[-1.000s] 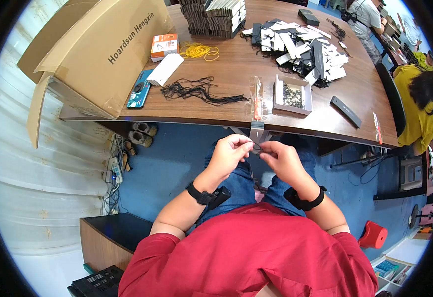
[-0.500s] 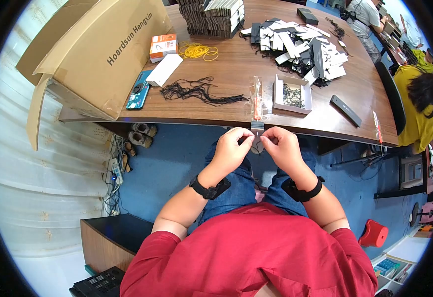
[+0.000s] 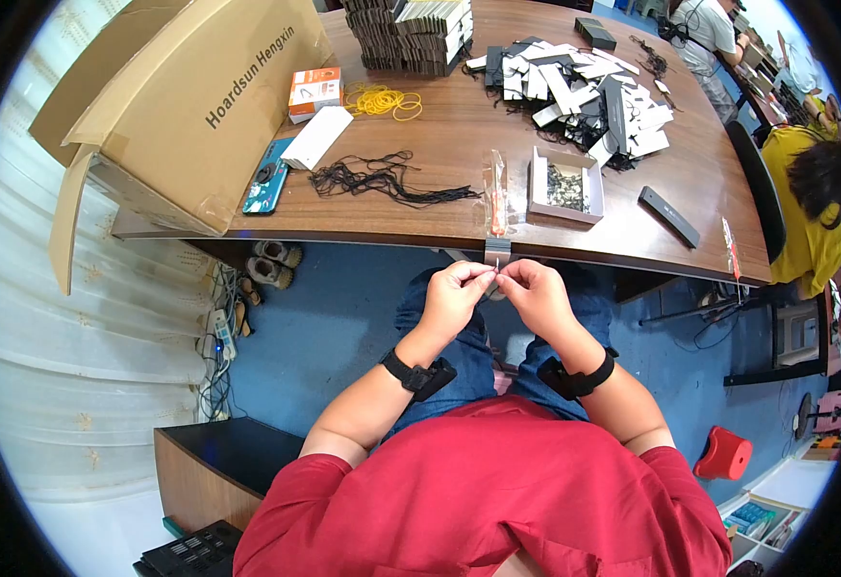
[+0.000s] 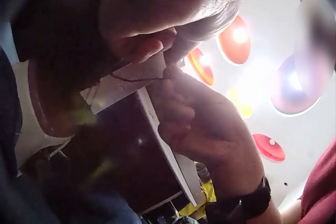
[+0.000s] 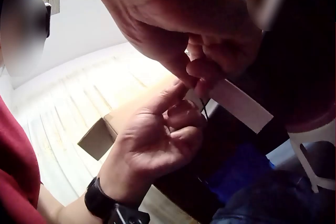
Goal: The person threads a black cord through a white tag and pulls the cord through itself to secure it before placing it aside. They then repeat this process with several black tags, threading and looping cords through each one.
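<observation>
Both hands meet just in front of the table's near edge, fingertips together. My left hand (image 3: 451, 296) pinches a thin black cord (image 4: 131, 79) between thumb and index finger. From the other side my right hand (image 3: 539, 296) pinches at the same cord; its tips nearly meet the left ones. In the right wrist view, a short stretch of cord (image 5: 204, 109) hangs below the fingertips, by the left hand (image 5: 157, 134). A flat pale strip (image 5: 241, 106) lies close behind the fingers, jutting out at the table edge. The fingers hide most of the cord.
Beyond the hands, the brown table (image 3: 420, 219) holds loose black cords (image 3: 382, 181), a white box of small parts (image 3: 566, 183), a black bar-shaped box (image 3: 668, 217) and a pile of white and black strips (image 3: 584, 91). A large carton (image 3: 199, 115) stands left.
The hands first drew a little apart and up toward the table edge, then came back together at the fingertips. The cord loop seen between them earlier is now mostly hidden.
</observation>
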The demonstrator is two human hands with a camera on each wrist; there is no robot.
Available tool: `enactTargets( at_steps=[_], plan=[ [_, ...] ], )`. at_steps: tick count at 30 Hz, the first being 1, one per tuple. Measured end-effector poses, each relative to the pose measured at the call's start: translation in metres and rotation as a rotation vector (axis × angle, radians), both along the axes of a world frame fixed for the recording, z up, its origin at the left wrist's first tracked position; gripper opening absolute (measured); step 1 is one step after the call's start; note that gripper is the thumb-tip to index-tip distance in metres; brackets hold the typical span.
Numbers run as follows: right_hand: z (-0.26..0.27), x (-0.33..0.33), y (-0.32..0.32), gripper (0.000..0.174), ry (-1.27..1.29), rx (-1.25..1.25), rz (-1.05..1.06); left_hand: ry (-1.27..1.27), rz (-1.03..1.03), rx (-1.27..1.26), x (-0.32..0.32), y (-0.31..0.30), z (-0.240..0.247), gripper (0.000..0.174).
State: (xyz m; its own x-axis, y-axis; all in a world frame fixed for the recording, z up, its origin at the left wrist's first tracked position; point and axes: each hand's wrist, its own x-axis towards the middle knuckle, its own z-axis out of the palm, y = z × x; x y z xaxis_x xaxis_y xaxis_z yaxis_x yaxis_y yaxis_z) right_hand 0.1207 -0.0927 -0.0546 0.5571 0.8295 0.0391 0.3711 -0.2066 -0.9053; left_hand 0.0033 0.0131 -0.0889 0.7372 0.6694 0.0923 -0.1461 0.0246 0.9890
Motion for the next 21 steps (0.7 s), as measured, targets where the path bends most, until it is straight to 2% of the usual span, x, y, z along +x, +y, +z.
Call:
enactTargets(
  at_steps=[1,4,7,10,13,21],
  plan=[
    [-0.001,0.002,0.001,0.018,0.007,-0.017,0.01,-0.053,0.012,-0.002,0.002,-0.001,0.0,0.011],
    [-0.001,0.007,0.001,0.015,0.002,-0.122,0.05,0.022,-0.094,-0.296,-0.002,-0.003,0.016,0.01],
    [0.018,0.003,-0.002,0.012,-0.261,-0.04,-0.024,0.01,-0.024,-0.078,0.003,0.0,0.001,0.009],
    [0.039,-0.001,-0.002,0.012,-0.374,0.065,-0.153,-0.08,0.044,0.119,0.007,0.0,-0.004,0.007],
    [0.039,-0.003,0.001,0.012,-0.534,0.19,-0.119,0.057,-0.072,-0.148,-0.001,-0.002,0.012,0.008],
    [0.03,-0.003,0.004,0.012,-0.793,0.318,-0.078,0.026,-0.098,-0.235,-0.001,-0.002,0.009,0.009]
  ],
)
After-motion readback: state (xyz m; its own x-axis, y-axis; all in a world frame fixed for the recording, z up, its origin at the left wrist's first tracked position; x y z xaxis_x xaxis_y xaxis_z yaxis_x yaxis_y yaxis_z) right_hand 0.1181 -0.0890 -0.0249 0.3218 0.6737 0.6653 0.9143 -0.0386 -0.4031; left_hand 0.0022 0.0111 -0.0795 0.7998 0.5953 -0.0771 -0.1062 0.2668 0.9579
